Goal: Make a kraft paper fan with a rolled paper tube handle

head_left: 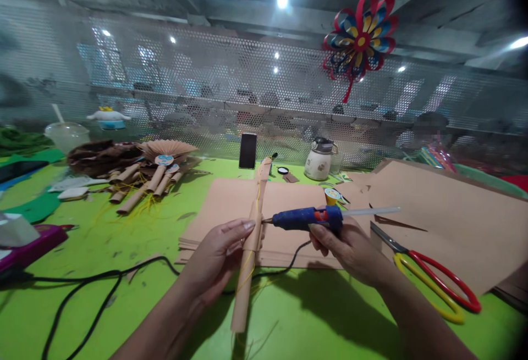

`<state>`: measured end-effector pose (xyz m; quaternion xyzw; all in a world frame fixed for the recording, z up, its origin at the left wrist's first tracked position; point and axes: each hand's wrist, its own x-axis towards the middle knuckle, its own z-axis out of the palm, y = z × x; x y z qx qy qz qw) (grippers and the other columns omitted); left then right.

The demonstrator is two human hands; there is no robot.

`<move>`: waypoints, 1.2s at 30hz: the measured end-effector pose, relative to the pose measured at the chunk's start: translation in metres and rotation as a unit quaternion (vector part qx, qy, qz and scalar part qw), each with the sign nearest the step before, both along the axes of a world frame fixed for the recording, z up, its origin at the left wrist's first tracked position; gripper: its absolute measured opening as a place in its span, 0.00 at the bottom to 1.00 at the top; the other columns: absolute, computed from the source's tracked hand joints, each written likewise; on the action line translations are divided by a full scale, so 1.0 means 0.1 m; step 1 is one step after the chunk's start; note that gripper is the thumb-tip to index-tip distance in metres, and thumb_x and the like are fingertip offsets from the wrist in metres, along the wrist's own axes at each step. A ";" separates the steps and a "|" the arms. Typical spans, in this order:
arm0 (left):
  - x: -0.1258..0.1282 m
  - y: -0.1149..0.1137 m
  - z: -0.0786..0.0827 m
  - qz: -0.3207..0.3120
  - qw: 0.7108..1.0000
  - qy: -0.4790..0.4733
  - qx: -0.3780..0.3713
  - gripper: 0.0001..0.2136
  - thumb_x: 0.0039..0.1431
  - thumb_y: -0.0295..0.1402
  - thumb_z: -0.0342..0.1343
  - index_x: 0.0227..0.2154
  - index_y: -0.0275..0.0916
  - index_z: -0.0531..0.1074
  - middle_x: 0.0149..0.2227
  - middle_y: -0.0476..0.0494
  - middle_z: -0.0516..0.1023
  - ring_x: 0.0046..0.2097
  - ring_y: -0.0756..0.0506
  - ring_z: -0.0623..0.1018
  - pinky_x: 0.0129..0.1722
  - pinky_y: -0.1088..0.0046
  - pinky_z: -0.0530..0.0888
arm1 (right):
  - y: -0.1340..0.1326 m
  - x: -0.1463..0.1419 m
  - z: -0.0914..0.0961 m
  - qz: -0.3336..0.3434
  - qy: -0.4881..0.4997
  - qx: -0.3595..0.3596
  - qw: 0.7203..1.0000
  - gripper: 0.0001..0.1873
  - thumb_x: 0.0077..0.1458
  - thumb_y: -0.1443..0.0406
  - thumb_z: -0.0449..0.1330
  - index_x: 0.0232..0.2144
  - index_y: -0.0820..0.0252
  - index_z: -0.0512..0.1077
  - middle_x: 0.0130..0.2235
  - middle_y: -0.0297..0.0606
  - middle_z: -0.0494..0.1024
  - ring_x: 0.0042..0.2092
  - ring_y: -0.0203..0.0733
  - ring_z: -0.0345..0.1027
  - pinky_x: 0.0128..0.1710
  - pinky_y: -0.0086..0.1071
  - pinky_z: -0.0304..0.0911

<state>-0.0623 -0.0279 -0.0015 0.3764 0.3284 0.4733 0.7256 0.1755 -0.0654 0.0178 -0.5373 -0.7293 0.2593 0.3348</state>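
My left hand (220, 247) is closed around a rolled brown paper tube (244, 288), with a folded strip of the same paper running up from it. Yellow string lies along the tube and hangs loose at its lower end. My right hand (346, 244) grips a blue glue gun (299, 219) that points left. The gun's nozzle is at the paper by my left thumb; I cannot tell whether it touches. A clear glue stick (373, 211) sticks out of the gun's back. Beneath both hands lies a stack of brown paper sheets (284, 195).
Scissors (437, 283) with red and yellow handles lie at right beside large brown paper (445, 206). Several paper tubes with a pleated fan (169, 149) sit at left. A black cable (140, 264) crosses the green table (165, 316). A phone (247, 151) and jug (318, 160) stand behind.
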 end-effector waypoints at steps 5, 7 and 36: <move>0.01 0.01 0.00 0.003 1.000 0.007 -0.004 0.07 0.45 0.29 0.64 0.29 0.32 0.78 0.29 0.41 0.79 0.28 0.48 0.74 0.27 0.76 0.71 | 0.00 -0.02 -0.01 -0.019 -0.006 0.020 1.000 0.25 0.60 0.48 0.48 0.23 0.60 0.65 0.23 0.34 0.67 0.27 0.36 0.61 0.27 0.31 0.56; 0.01 0.00 0.00 0.004 1.000 0.011 -0.002 0.07 0.45 0.29 0.64 0.29 0.32 0.78 0.29 0.42 0.78 0.28 0.48 0.74 0.27 0.75 0.71 | 0.00 -0.03 -0.01 -0.019 -0.008 0.032 0.999 0.24 0.60 0.49 0.48 0.23 0.60 0.65 0.23 0.34 0.67 0.26 0.35 0.60 0.26 0.31 0.55; -0.01 -0.02 -0.01 -0.006 0.999 0.033 0.007 0.06 0.47 0.30 0.65 0.28 0.34 0.78 0.29 0.46 0.76 0.29 0.52 0.72 0.30 0.78 0.73 | -0.02 -0.08 0.03 -0.004 -0.011 0.047 0.999 0.22 0.60 0.50 0.48 0.24 0.61 0.63 0.23 0.32 0.63 0.25 0.32 0.54 0.25 0.29 0.52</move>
